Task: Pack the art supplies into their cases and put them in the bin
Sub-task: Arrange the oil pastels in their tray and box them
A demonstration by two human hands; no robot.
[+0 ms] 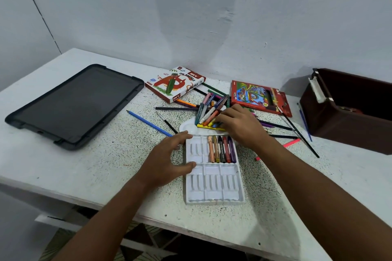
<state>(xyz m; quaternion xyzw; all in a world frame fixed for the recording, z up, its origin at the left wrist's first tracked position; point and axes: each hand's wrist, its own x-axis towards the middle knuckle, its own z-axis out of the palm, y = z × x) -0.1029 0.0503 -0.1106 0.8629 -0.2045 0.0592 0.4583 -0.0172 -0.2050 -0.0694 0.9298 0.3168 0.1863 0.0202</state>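
Speckled white table (118, 154) is strewn with supplies; only six oil pastels (221, 149) are seated in the white tray (212, 184), steadied by the left hand (167, 159) with spread fingers. More are being reached for in the loose pile (209, 110) by the right hand (239, 125), its grasp hidden. Both boxes and the brown bin (347, 110) are yet unfilled.

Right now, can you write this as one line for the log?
left hand: steadies tray | right hand: reaching into crayon pile | tray: five crayons in | bin: open
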